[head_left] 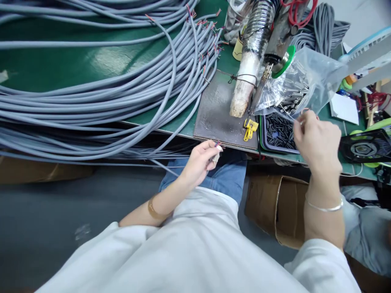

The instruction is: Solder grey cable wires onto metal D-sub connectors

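My left hand (201,160) is closed at the bench edge, pinching a cable end whose small red and blue wire tips (217,143) stick out above the thumb. Something white covers a fingertip there. My right hand (317,140) hovers over the right side of a tray (279,149) of short black tubes (279,130), fingers pinched together. What they hold, if anything, is too small to make out. Just behind that hand lies a clear plastic bag (324,77) with metal connector pieces (293,99). A yellow clip-like piece (250,130) rests left of the tray.
Grey cables (122,101) with stripped ends spread across the green bench (91,61) at left. A dark plate (216,106) lies beneath a wrapped duct (244,85) and a green-rimmed spool (284,63). A fan (366,148) stands right; a cardboard box (265,203) sits below.
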{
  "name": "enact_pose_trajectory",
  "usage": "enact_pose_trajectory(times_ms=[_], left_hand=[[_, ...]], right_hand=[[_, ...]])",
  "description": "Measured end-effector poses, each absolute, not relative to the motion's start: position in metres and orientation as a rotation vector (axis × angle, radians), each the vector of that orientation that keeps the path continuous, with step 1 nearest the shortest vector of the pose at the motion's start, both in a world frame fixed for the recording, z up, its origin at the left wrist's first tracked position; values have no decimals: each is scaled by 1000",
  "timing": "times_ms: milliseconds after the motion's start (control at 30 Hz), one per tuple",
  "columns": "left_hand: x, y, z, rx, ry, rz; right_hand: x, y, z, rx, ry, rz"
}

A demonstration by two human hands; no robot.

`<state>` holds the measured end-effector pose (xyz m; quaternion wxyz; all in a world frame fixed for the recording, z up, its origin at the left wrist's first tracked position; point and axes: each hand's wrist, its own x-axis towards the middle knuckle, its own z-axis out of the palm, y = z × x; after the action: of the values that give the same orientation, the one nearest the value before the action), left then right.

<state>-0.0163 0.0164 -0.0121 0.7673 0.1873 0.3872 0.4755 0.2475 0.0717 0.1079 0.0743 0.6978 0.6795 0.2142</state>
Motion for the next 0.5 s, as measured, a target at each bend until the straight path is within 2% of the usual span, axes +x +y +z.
enact_pose_trajectory(times_ms=[233,500], left_hand=[[-59,47,15,453,822,1283],[-74,69,7,560,1005,1517]], right_hand=[[224,152,70,2191,2225,423],[219,194,68,2171,2138,394]])
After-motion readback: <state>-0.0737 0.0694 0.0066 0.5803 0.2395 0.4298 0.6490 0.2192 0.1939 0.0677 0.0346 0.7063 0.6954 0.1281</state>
